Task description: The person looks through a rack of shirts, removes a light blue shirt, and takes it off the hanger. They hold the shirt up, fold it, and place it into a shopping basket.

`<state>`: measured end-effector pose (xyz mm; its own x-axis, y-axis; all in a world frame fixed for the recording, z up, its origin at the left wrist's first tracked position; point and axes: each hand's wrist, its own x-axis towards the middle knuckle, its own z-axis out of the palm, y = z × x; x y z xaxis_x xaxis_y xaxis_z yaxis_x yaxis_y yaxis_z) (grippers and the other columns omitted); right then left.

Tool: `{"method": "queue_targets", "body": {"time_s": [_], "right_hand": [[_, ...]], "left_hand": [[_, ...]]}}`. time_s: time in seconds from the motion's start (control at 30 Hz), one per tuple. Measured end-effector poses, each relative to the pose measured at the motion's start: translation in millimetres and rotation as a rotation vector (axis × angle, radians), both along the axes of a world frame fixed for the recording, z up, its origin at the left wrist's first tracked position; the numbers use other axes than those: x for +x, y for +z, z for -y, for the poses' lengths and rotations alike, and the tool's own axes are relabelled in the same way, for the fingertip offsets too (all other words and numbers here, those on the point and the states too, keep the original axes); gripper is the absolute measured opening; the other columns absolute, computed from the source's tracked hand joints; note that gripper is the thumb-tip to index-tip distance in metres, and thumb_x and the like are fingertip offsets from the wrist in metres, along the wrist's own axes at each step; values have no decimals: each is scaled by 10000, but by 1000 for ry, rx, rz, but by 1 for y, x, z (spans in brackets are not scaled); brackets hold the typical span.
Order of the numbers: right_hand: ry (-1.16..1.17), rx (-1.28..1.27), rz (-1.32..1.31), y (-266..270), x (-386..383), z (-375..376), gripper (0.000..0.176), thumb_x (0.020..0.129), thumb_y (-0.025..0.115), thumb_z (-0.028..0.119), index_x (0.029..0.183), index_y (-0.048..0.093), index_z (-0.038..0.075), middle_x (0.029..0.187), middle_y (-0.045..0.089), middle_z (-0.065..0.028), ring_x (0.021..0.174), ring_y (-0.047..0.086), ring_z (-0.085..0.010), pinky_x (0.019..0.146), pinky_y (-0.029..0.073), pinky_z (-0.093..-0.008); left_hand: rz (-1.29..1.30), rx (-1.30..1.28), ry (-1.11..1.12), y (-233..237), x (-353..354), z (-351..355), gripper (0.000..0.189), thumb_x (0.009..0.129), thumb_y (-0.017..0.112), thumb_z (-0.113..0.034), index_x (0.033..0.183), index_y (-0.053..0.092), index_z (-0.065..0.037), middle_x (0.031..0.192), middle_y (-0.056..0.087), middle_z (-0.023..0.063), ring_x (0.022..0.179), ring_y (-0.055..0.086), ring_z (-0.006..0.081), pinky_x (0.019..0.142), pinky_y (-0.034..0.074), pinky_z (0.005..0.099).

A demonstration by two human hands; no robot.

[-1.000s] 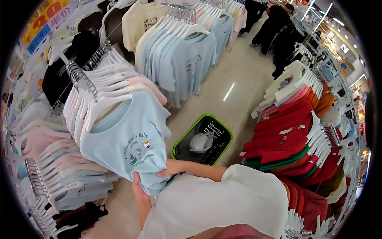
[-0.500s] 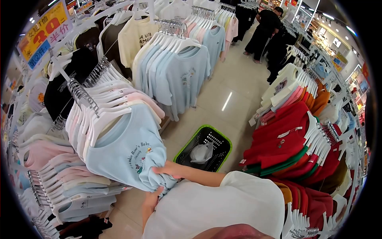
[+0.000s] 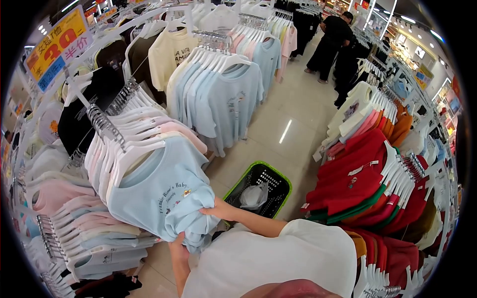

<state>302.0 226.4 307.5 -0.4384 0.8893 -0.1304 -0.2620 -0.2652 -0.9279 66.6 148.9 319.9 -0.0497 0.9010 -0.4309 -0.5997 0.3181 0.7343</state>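
A light blue shirt with printed lettering hangs on a white hanger at the front of a rack, its lower part bunched up. My right hand grips the bunched fabric from the right, fingers closed on it. Below and to the left, my left hand holds the lower edge of the same bunch, its fingers partly hidden by cloth. Pink and white garments hang close behind the shirt.
A black basket with a green rim stands on the floor, holding a plastic bag. Red garments hang on the right. Light blue tops hang farther ahead. A person in black stands in the aisle.
My left hand has moved up and left along the shirt, and my right hand slightly right. More of the shirt's lower part is gathered up, covering some of the print.
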Motion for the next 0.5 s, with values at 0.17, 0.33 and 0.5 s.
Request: {"method": "queue_targets", "body": {"time_s": [0.17, 0.33, 0.5], "right_hand": [[21, -43, 120, 32, 0, 12, 661, 939, 695, 259, 1459, 362, 24, 1382, 513, -84, 1267, 472, -184, 1077, 387, -343], [168, -198, -179, 60, 0, 17, 745, 926, 710, 268, 1491, 294, 17, 1450, 445, -108, 1337, 419, -216, 1110, 364, -371], [247, -445, -387, 57, -4, 22, 1016, 775, 844, 146, 1522, 162, 46, 1504, 317, -139, 1411, 307, -275, 1137, 333, -405]], "left_hand": [[74, -60, -42, 9, 9, 1, 664, 920, 640, -31, 1497, 311, -30, 1437, 468, 150, 1286, 502, 307, 1066, 439, 450], [150, -136, -85, 7, 15, 10, 690, 943, 640, -81, 1523, 268, -44, 1462, 443, 149, 1312, 479, 313, 1085, 425, 462], [-121, -212, -395, 1, 10, 23, 733, 906, 694, -125, 1516, 295, -52, 1471, 445, 148, 1325, 467, 325, 1088, 421, 475]]}}
